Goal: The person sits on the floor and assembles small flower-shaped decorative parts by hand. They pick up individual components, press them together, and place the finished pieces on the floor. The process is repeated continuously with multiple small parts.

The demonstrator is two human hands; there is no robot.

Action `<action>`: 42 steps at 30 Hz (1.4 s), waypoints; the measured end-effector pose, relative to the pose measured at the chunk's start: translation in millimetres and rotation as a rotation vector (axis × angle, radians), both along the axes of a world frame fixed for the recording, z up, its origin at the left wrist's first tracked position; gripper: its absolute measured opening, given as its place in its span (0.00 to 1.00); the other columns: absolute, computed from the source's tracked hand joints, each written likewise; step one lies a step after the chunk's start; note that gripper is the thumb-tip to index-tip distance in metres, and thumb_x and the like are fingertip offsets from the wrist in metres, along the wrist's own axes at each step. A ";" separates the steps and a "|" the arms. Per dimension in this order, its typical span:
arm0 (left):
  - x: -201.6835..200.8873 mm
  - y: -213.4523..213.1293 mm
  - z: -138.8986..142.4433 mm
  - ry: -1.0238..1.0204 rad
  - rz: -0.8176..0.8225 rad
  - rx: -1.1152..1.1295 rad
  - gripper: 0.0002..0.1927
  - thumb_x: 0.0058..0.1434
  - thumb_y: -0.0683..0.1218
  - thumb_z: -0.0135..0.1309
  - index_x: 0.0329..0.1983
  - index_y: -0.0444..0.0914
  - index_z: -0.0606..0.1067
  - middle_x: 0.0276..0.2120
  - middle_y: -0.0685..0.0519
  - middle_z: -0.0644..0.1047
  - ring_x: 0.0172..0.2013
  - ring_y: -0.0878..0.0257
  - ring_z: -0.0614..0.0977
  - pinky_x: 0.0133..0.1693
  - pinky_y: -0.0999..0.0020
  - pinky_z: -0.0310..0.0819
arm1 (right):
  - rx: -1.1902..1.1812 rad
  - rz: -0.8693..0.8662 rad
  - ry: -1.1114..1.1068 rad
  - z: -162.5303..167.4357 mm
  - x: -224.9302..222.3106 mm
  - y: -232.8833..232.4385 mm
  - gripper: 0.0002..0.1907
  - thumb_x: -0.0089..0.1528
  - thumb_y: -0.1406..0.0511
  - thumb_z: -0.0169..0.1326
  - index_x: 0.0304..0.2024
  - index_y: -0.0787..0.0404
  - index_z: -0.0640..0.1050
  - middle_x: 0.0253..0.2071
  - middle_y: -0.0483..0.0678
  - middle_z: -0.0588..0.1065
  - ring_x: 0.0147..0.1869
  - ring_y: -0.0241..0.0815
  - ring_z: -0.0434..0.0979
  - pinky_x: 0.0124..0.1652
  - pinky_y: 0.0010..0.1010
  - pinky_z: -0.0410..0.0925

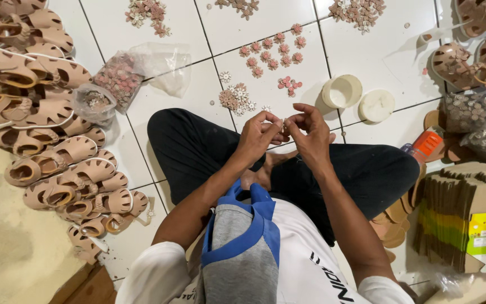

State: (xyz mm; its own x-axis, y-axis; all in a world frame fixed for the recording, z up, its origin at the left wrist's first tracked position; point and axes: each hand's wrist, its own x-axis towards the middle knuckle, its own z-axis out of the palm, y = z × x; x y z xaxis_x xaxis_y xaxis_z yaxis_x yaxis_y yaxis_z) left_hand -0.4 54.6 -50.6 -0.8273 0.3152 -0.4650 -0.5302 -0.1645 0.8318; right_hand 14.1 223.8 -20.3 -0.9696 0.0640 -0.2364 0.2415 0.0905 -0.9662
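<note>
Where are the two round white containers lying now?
In the head view, the two round white containers lie on the white tiled floor, beyond the right hand, right of the pink flower pieces.

Person's sitting cross-legged, both forearms reaching forward over the lap. The left hand and right hand meet in the middle, fingertips pinched together and touching. Each grip looks tight, wrists slightly bent, elbows tucked near the body.
</note>
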 end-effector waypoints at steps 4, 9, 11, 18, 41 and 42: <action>2.0 -3.7 5.3 -0.015 -0.010 0.074 0.12 0.71 0.47 0.52 0.45 0.31 0.74 0.34 0.42 0.83 0.33 0.60 0.87 0.35 0.70 0.84 | 0.103 0.066 0.111 8.0 1.4 1.0 0.21 0.66 0.70 0.60 0.60 0.66 0.71 0.41 0.49 0.79 0.44 0.36 0.81 0.46 0.28 0.75; 2.0 -4.0 8.7 -0.001 -0.004 0.100 0.14 0.72 0.49 0.51 0.45 0.31 0.75 0.36 0.43 0.83 0.35 0.60 0.87 0.37 0.70 0.83 | 0.273 0.049 0.112 24.8 4.3 0.3 0.20 0.65 0.69 0.62 0.59 0.63 0.75 0.43 0.47 0.81 0.47 0.37 0.84 0.48 0.29 0.76; 2.0 -3.2 10.7 0.020 0.009 0.050 0.15 0.72 0.49 0.50 0.46 0.31 0.76 0.37 0.43 0.84 0.36 0.60 0.88 0.38 0.70 0.83 | 0.456 0.037 0.337 33.7 10.1 1.3 0.18 0.65 0.71 0.63 0.57 0.62 0.78 0.51 0.52 0.78 0.53 0.44 0.81 0.50 0.33 0.75; 2.1 -1.5 21.7 0.002 0.080 0.135 0.16 0.73 0.49 0.49 0.46 0.30 0.77 0.37 0.45 0.83 0.37 0.61 0.87 0.41 0.69 0.84 | 0.744 0.092 0.667 37.0 23.9 -2.8 0.18 0.61 0.73 0.68 0.54 0.59 0.81 0.52 0.52 0.76 0.55 0.48 0.77 0.49 0.37 0.72; 5.3 2.0 28.3 0.081 0.066 0.033 0.16 0.73 0.49 0.49 0.44 0.31 0.78 0.33 0.50 0.82 0.34 0.68 0.85 0.40 0.74 0.83 | 0.892 0.128 0.744 20.5 25.8 -8.0 0.21 0.59 0.74 0.67 0.55 0.62 0.82 0.47 0.48 0.77 0.50 0.46 0.75 0.50 0.37 0.70; 5.6 2.1 27.4 0.093 0.065 0.026 0.16 0.73 0.49 0.49 0.44 0.31 0.78 0.32 0.51 0.82 0.34 0.69 0.84 0.40 0.74 0.83 | 0.882 0.134 0.742 20.4 25.7 -7.8 0.20 0.59 0.74 0.67 0.54 0.62 0.82 0.47 0.48 0.77 0.50 0.46 0.75 0.50 0.38 0.70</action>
